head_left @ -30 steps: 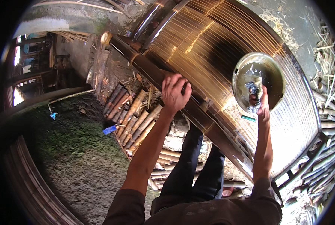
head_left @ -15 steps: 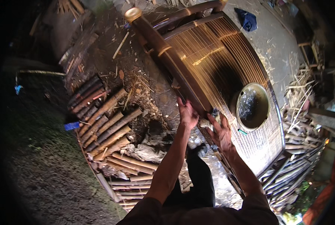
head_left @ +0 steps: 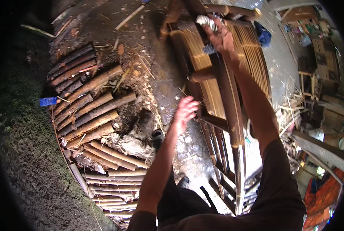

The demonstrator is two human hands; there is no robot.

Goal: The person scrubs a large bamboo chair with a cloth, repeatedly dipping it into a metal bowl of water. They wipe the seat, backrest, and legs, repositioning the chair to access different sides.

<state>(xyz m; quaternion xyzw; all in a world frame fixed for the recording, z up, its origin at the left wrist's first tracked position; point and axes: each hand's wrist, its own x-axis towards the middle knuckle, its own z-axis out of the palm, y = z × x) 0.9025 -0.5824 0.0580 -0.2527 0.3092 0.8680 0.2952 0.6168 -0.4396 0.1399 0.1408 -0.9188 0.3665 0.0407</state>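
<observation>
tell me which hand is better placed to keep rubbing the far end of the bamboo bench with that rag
The right hand. It is already at the far end of the bamboo bench, apparently gripping the pale rag. The left hand hangs open and empty beside the frame's near edge, farther from it.

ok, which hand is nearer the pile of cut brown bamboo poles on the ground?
Left. The left hand hangs open just right of the pile of cut brown bamboo poles, not touching it. The right hand is up at the slatted bamboo bed frame, gripping a pale crumpled rag.
</observation>
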